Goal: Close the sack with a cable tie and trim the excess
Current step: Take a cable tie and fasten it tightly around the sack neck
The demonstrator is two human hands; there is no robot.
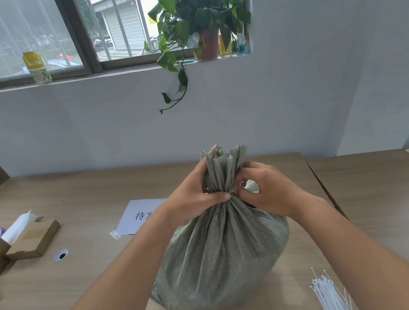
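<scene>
head view: one camera only, so everything below is from it.
sack: grey-green woven bag standing upright on the wooden table, near the front edge, between the forearms. Full body, so it stands on its own and both hands are free for the neck.
neck: gathered into tight pleats, with the frill of the mouth fanning out above the choke point. Bunched small so a tie can close around it.
left hand: fingers and thumb curled round the neck from the left, thumb tip at the choke point. Reads as a clamp to stop the pleats spreading.
right hand: fingers curled in against the neck from the right, fingertips pinching at something small and pale there.
cable tie: only a thin whitish sliver shows at the pinch. Cannot tell if it is threaded or locked.
stage (judgement): cinching at the neck; trimming not yet done.
spare ties: white bundle flat on the table at front right, well apart from the sack, inside right-hand reach.
cutter: none identifiable.
risk (judgement): if the left hand's hold eases before the tie bites, the pleats open.
paper sheet: lies flat behind the sack, partly hidden by the left hand.
</scene>
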